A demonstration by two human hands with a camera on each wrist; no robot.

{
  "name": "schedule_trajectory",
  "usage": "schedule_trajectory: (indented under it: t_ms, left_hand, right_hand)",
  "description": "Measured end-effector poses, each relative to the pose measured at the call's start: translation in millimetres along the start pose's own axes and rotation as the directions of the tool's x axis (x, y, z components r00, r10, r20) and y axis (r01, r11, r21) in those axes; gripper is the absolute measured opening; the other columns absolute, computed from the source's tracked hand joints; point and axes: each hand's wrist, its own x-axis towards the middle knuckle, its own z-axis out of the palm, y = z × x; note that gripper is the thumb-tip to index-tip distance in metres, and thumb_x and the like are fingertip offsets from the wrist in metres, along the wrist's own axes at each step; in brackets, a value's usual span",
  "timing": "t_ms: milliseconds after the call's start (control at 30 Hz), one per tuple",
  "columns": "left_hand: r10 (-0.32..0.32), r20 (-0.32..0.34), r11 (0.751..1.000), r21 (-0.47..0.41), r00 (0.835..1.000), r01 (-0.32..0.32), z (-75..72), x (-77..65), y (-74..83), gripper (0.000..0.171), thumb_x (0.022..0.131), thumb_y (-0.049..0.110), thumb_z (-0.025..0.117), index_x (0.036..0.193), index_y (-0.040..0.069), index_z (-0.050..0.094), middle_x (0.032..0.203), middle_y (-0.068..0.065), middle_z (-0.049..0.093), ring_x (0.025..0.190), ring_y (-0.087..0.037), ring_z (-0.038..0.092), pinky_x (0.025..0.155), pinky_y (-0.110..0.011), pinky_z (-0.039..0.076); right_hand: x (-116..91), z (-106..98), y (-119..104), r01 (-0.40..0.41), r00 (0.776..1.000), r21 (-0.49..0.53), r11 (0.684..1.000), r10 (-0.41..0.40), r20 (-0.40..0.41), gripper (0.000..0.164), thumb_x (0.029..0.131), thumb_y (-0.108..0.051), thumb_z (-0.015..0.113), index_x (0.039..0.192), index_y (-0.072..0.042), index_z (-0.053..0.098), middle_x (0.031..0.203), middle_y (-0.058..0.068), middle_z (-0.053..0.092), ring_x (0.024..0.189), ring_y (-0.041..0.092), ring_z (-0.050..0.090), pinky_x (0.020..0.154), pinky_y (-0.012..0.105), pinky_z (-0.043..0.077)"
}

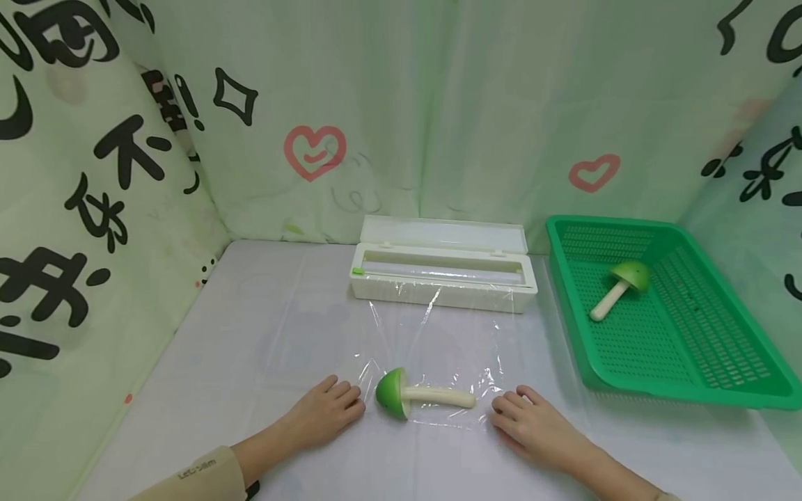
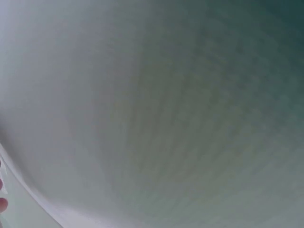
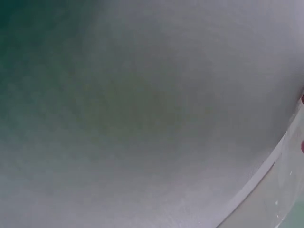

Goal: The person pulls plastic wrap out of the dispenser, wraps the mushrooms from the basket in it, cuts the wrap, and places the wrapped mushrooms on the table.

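A toy mushroom (image 1: 438, 396) with a green cap and a pale stem lies on its side on a sheet of clear cling film (image 1: 432, 348), cap to the left. My left hand (image 1: 328, 414) is left of the cap, fingers bent, and appears to pinch the film's near left edge. Beyond the stem's tip, my right hand (image 1: 532, 428) appears to pinch the film's near right edge with curled fingers. Film shows beside the fingertips (image 2: 3, 204) in the left wrist view and beside the fingertips (image 3: 302, 146) in the right wrist view. Both wrist views are mostly blurred cloth.
The film runs back to a white cling film dispenser (image 1: 445, 296) with its lid raised and a green slider (image 1: 358, 271) at its left end. A green basket (image 1: 626, 386) on the right holds another toy mushroom (image 1: 631, 275). Printed curtains (image 1: 438, 125) enclose the white table (image 1: 276, 313).
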Motion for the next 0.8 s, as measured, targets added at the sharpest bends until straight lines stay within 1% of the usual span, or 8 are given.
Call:
schedule_trajectory:
  t_ms: [67, 200, 333, 433, 500, 600, 700, 800]
  left_hand:
    - [0.001, -0.013, 1.0, 0.0, 1.0, -0.001, -0.2, 0.3, -0.5, 0.02, 0.089, 0.019, 0.033, 0.083, 0.016, 0.052, 0.08, 0.003, 0.048, 0.069, -0.014, 0.041, 0.065, -0.027, 0.034]
    - [0.003, -0.041, 1.0, -0.001, 0.999, -0.003, -0.4, 0.6, -1.6, 0.026, 0.092, 0.016, 0.028, 0.082, 0.015, 0.052, 0.08, 0.003, 0.048, 0.069, -0.015, 0.043, 0.065, -0.027, 0.034]
    - [0.009, -0.068, 1.0, 0.004, 0.998, -0.009, 1.2, 0.3, -2.2, 0.033, 0.096, 0.014, 0.022, 0.081, 0.015, 0.052, 0.08, 0.002, 0.049, 0.069, -0.015, 0.043, 0.065, -0.028, 0.035]
    - [0.008, -0.089, 1.0, 0.001, 0.996, -0.008, 2.3, 0.0, -2.7, 0.034, 0.096, 0.014, 0.022, 0.08, 0.015, 0.052, 0.078, 0.002, 0.048, 0.068, -0.015, 0.043, 0.064, -0.027, 0.035]
    - [0.005, -0.099, 1.0, -0.006, 0.995, -0.006, 2.8, -0.1, -3.2, 0.034, 0.096, 0.013, 0.022, 0.079, 0.015, 0.052, 0.078, 0.002, 0.048, 0.067, -0.015, 0.042, 0.064, -0.027, 0.034]
    - [0.001, -0.098, 1.0, -0.011, 0.995, -0.002, 3.2, -0.1, -3.7, 0.035, 0.096, 0.012, 0.021, 0.08, 0.015, 0.052, 0.078, 0.002, 0.048, 0.067, -0.015, 0.043, 0.064, -0.027, 0.035]
    - [-0.006, -0.079, 1.0, -0.015, 0.997, 0.005, 1.9, 0.4, -3.6, 0.037, 0.097, 0.013, 0.019, 0.081, 0.015, 0.053, 0.078, 0.003, 0.048, 0.068, -0.014, 0.043, 0.064, -0.027, 0.035]
    - [-0.017, -0.069, 1.0, -0.017, 0.997, 0.015, 0.6, 1.2, -3.4, 0.041, 0.099, 0.014, 0.016, 0.081, 0.015, 0.053, 0.077, 0.003, 0.048, 0.068, -0.014, 0.043, 0.065, -0.027, 0.035]
  right_hand:
    - [1, 1, -1, 0.009, 1.0, -0.028, 1.0, -0.009, -0.004, 0.054, 0.101, -0.027, 0.014, 0.081, -0.012, 0.062, 0.085, -0.003, 0.052, 0.077, 0.015, 0.048, 0.073, 0.037, 0.04]
    - [2, 1, -3, 0.01, 1.0, -0.067, 0.998, -0.01, 0.006, 0.059, 0.101, -0.025, 0.01, 0.08, -0.01, 0.063, 0.084, -0.003, 0.054, 0.077, 0.014, 0.049, 0.072, 0.035, 0.041]
    - [2, 1, -5, -0.017, 1.0, -0.075, 0.997, 0.018, 0.008, 0.055, 0.101, -0.025, 0.011, 0.081, -0.01, 0.06, 0.084, -0.003, 0.054, 0.077, 0.014, 0.049, 0.073, 0.035, 0.042]
    - [0, 1, -4, -0.034, 0.999, -0.067, 0.997, 0.035, 0.016, 0.053, 0.101, -0.026, 0.011, 0.083, -0.011, 0.059, 0.086, -0.003, 0.055, 0.078, 0.014, 0.05, 0.074, 0.036, 0.042]
    - [-2, 0, -4, -0.039, 0.998, -0.047, 0.998, 0.04, 0.038, 0.05, 0.101, -0.028, 0.016, 0.085, -0.012, 0.06, 0.088, -0.003, 0.056, 0.08, 0.014, 0.05, 0.075, 0.036, 0.042]
    - [-5, -1, -3, -0.047, 0.997, -0.006, 0.999, 0.047, 0.067, 0.039, 0.098, -0.037, 0.033, 0.088, -0.015, 0.062, 0.091, -0.004, 0.056, 0.081, 0.013, 0.05, 0.077, 0.036, 0.041]
    - [-7, -1, -3, -0.06, 0.997, 0.022, 0.998, 0.058, 0.058, 0.034, 0.096, -0.04, 0.039, 0.088, -0.016, 0.062, 0.092, -0.004, 0.055, 0.081, 0.012, 0.051, 0.078, 0.034, 0.04]
    - [-8, 1, -3, -0.059, 0.998, 0.012, 0.998, 0.058, 0.028, 0.042, 0.1, -0.033, 0.026, 0.086, -0.015, 0.061, 0.091, -0.004, 0.054, 0.079, 0.013, 0.05, 0.077, 0.033, 0.04]
